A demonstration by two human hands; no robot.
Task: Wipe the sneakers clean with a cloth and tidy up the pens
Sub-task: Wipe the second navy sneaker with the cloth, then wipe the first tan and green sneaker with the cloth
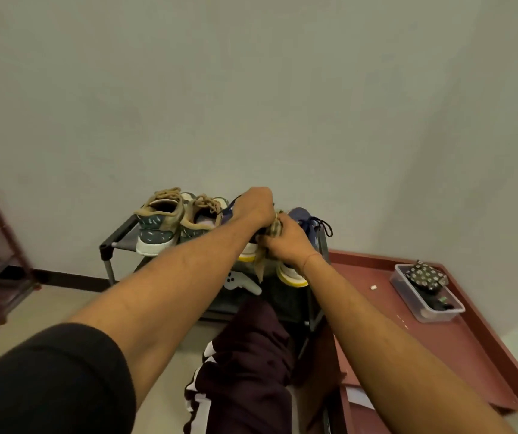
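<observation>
So the navy sneaker sits on the top shelf of the shoe rack, right against the wall. The left hand is clamped over its upper, fingers curled down the far side, mostly hidden. The right hand has its fingers bunched round the cloth, pressing it on the shoe, with a tail hanging down.

My guess: the shoe's light, with a soft upper that dents, so brace it by the heel or the stiff yellow-edged sole. The cloth's floppy, so wad it up.

The green sneakers sit just beside it, easy to bump. To the right, the red worktop carries a plastic box with a spotted pouch. Can't spot any pens.
</observation>
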